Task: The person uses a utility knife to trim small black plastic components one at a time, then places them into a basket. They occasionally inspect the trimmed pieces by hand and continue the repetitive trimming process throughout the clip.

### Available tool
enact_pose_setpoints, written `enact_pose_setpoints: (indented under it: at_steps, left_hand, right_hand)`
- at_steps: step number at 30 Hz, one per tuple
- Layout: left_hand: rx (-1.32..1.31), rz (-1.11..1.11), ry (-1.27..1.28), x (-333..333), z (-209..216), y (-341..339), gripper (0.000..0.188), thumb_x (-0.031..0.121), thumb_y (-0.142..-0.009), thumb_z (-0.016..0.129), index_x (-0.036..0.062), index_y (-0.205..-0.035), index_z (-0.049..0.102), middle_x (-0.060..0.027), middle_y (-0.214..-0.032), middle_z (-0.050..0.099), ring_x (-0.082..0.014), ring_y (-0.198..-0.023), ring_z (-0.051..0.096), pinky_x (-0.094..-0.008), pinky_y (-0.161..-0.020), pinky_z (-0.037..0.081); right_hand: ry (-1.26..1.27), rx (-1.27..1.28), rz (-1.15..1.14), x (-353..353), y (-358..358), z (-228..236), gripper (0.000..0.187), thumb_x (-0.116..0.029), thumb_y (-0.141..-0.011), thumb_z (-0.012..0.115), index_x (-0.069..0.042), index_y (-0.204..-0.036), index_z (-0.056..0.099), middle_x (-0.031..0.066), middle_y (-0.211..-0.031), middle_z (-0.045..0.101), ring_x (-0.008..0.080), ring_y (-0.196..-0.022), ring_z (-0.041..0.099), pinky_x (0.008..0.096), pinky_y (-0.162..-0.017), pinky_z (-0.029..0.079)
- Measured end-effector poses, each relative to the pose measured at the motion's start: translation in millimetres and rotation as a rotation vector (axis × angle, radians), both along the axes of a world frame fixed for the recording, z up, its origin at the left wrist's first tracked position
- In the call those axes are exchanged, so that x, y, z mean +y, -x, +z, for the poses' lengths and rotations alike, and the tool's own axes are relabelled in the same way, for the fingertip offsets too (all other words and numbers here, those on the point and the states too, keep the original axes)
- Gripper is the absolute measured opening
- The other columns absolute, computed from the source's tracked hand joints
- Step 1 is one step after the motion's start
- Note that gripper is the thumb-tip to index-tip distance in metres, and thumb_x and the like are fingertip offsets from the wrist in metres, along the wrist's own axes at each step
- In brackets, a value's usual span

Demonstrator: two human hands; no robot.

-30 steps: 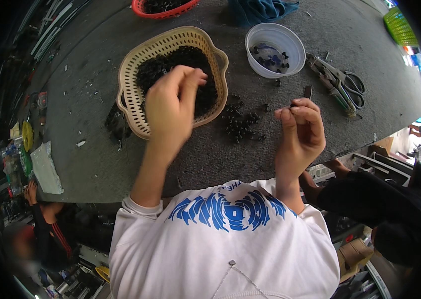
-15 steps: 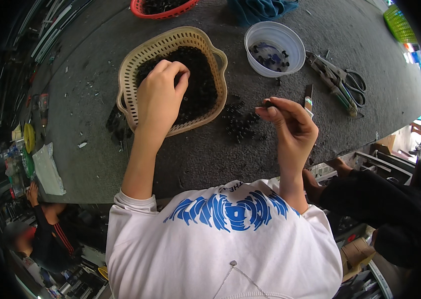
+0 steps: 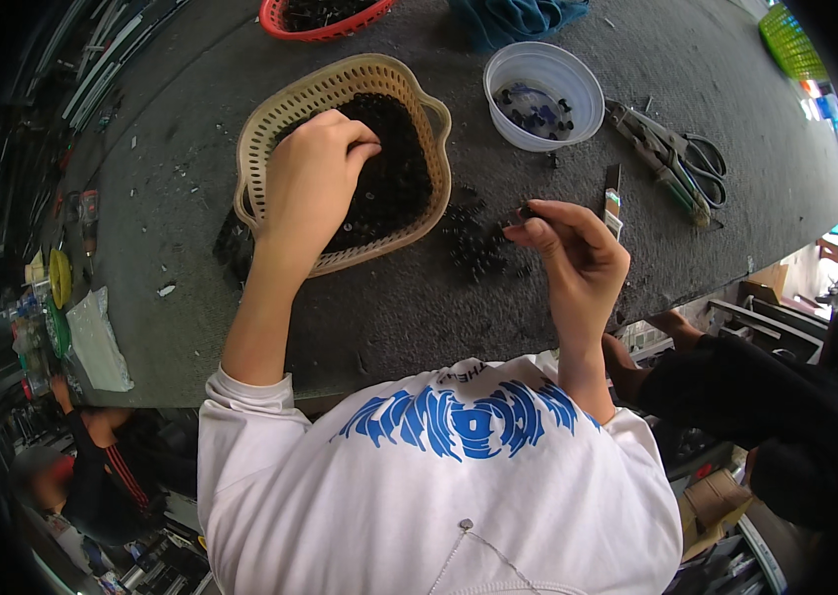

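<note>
A beige perforated plastic basket [image 3: 265,117] holds a heap of small black parts [image 3: 391,164]. Over its left side, my left hand [image 3: 325,164] reaches in with thumb and fingers pinched together; whatever may be between the fingertips is hidden. To the right of the basket my right hand [image 3: 578,243] is raised above the table, pinching a small black part [image 3: 526,211] between thumb and forefinger. Beneath and left of those fingertips lies a loose pile of small black pieces [image 3: 478,243]. Beyond stands a translucent plastic tub [image 3: 544,94] with several dark bits at its bottom.
A red basket [image 3: 325,30] and a blue-green cloth [image 3: 513,22] lie at the far side of the dark table [image 3: 389,327]. Right of the tub are a flat blade tool [image 3: 612,198], pliers [image 3: 642,139] and scissors [image 3: 705,169]. Another person [image 3: 107,466] is at the lower left.
My left hand has shifted slightly left over the basket, its fingers still pinched. My right hand stays nearly in place with the small black part.
</note>
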State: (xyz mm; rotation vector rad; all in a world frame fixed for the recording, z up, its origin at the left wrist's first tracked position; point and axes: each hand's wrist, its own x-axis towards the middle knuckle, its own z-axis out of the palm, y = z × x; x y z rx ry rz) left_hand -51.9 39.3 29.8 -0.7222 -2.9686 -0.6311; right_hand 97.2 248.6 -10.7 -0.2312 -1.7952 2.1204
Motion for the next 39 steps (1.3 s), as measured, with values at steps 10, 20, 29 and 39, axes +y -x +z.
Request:
enact_pose_setpoints:
  at_steps: [10,20,29,39]
  left_hand:
    - [-0.195,-0.156,-0.626,20.2,11.4,-44.4,0.011,0.004,-0.085,0.071,0.0011,-0.094,0.075,-0.0092,-0.087,0.074,-0.0146,-0.078,0.072,-0.0271,-0.071,0.055]
    - [-0.111,-0.251,-0.579,47.9,-8.1,-82.8,0.014,-0.002,-0.087,0.067,0.0011,-0.101,0.064,-0.0104,-0.086,0.065,-0.0192,-0.078,0.067,-0.0313,-0.069,0.052]
    - [0.045,0.091,-0.266,6.6,16.5,-38.0,0.01,0.009,-0.095,0.064,0.0036,-0.101,0.069,-0.0101,-0.101,0.07,-0.0145,-0.089,0.067,-0.0298,-0.078,0.052]
    - [-0.552,-0.17,-0.927,47.8,2.8,-78.4,0.011,0.009,-0.093,0.068,-0.0003,-0.099,0.072,-0.0078,-0.096,0.071,-0.0113,-0.085,0.067,-0.0241,-0.073,0.053]
  right_hand:
    - [0.242,0.052,0.205,-7.0,1.3,6.4,0.01,0.004,-0.087,0.072,0.005,-0.097,0.069,0.0108,-0.092,0.07,0.0148,-0.082,0.071,0.027,-0.073,0.06]
    - [0.35,0.033,0.117,-2.6,-3.3,5.7,0.01,-0.001,-0.088,0.073,0.004,-0.096,0.069,0.0105,-0.088,0.07,0.0166,-0.075,0.071,0.0269,-0.068,0.059]
    - [0.228,0.034,-0.033,18.7,-10.4,-1.6,0.012,-0.006,-0.089,0.074,0.002,-0.095,0.07,0.009,-0.081,0.071,0.0149,-0.071,0.07,0.0255,-0.065,0.058]
    - [0.441,0.04,0.163,-4.9,-8.0,8.7,0.01,-0.002,-0.088,0.074,0.003,-0.096,0.07,0.0103,-0.088,0.07,0.0162,-0.075,0.071,0.0265,-0.066,0.059]
